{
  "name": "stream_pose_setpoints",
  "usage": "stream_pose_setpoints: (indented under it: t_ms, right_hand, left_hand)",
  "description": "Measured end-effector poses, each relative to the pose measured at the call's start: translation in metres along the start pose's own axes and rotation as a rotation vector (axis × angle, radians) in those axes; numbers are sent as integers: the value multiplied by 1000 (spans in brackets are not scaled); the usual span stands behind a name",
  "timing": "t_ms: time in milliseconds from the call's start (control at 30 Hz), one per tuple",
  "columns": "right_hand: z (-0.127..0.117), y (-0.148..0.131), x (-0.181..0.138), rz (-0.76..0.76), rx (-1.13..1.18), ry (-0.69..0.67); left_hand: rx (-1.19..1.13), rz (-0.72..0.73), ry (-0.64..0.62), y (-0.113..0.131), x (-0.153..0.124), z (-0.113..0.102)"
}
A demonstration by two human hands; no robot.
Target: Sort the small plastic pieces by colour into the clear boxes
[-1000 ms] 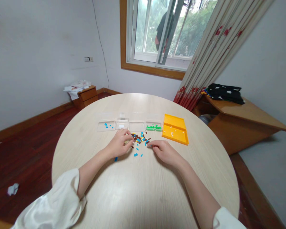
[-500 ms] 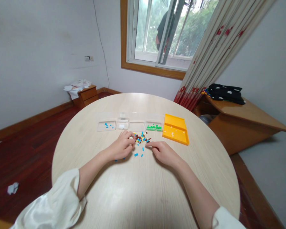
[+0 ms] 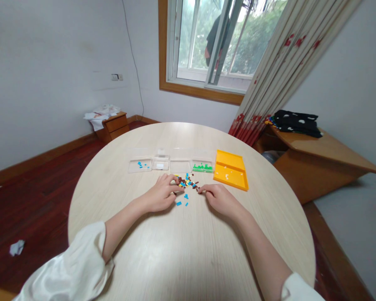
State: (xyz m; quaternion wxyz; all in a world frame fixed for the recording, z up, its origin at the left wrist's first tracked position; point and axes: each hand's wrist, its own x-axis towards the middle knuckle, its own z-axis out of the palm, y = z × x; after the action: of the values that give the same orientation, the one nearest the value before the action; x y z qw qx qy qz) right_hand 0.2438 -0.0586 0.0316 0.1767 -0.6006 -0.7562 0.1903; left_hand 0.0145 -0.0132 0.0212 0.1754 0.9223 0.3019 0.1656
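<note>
A loose pile of small toy building bricks (image 3: 185, 181) in brown, blue and yellow lies between my two hands. My left hand (image 3: 161, 193) rests at the pile's left side, fingers apart and the thumb reaching to its lower edge; I see nothing held. My right hand (image 3: 221, 198) is on the other side, its index finger stretched out by some brown bricks and the other fingers curled under. A few blue bricks (image 3: 179, 203) lie apart, nearer to me. Parts of the pile are hidden behind my left fingers.
Behind the pile stand clear plastic boxes in a row: one with blue bricks (image 3: 140, 166), a small box (image 3: 160, 164), another box (image 3: 181, 166), and one with green bricks (image 3: 203, 167). A yellow case (image 3: 242, 184) with white pieces lies open at right on the round table (image 3: 188, 259).
My right hand has drawn slightly to the right. My left thumb has reached further toward the pile. A blue brick has shifted nearer the others below the pile.
</note>
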Motion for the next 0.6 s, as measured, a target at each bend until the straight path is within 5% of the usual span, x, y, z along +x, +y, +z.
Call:
stream_pose_setpoints:
  t_ms: [433,600]
  right_hand:
    - [1,3,0,13,6,-32]
    - [1,-3,-2,-44,91,-116]
  left_hand:
    - [-59,50,105,-2,1,-1]
    - [-53,37,26,0,0,-2]
